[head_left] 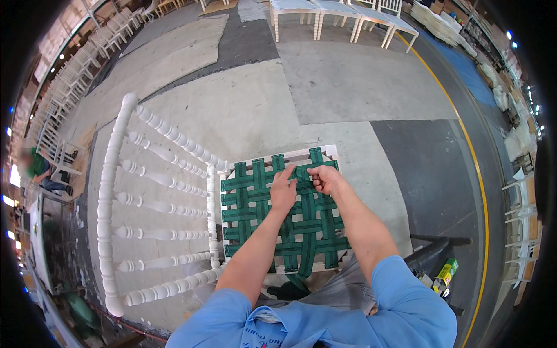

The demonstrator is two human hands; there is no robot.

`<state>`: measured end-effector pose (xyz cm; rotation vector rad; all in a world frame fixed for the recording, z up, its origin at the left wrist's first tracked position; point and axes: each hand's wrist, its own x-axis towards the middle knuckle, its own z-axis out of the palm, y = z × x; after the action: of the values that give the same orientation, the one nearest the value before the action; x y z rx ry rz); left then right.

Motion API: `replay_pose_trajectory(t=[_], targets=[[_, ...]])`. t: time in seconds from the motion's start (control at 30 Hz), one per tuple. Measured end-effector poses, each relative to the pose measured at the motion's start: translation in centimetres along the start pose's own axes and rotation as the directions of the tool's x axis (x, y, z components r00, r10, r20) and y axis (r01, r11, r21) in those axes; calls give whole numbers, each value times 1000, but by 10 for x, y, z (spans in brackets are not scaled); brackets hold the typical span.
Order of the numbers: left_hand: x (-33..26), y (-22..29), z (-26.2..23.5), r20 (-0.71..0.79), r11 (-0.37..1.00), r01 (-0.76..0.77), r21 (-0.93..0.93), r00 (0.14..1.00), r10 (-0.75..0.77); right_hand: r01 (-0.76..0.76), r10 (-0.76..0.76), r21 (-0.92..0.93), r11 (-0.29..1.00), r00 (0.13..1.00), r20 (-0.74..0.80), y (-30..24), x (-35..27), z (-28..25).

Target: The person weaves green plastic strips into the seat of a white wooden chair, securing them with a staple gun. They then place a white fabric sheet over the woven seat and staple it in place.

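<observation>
A white chair with turned spindles in its back point(108, 203) stands in front of me, its back to the left. Green webbing straps point(250, 214) are woven over and under across its seat frame. My right hand point(326, 179) is closed in a pinch on a green strap point(301, 174) near the seat's far side. Close beside it, my left hand point(283, 190) rests on the weave, index finger stretched toward that strap and the thumb apart. One strap point(306, 268) runs down past the near edge of the seat and hangs in front of my legs.
More white chairs point(333, 8) stand at the far side, and a long row of chairs point(87, 61) lines the left. A seated person in a green top point(38, 165) is at the far left. A dark stand point(438, 246) and a green-yellow box point(447, 272) are at my right.
</observation>
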<state>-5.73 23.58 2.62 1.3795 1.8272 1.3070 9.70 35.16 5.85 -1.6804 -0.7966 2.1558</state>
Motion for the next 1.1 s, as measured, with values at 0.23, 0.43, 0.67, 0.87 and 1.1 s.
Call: replay_pose_trajectory(t=[0.23,0.43,0.67,0.87,1.1], targets=[[33,6,1,186,834,433,-342,901,-391,501,-507,-238,832,861,40,24,-25,8],[44,38,2,284,691,505,-518,863,-418,612,-660,-545,573,739,136,16,-13,-3],[40,27,-10,365,594,569,-569,822,-438,807,-889,-469,359,448,91,14,-31,20],[38,29,-3,272,707,474,-524,880,-389,768,-908,-624,144,352,225,6,-32,8],[36,2,0,-54,1000,-2,23,999,3,738,-887,-662,131,385,255,2,-9,14]])
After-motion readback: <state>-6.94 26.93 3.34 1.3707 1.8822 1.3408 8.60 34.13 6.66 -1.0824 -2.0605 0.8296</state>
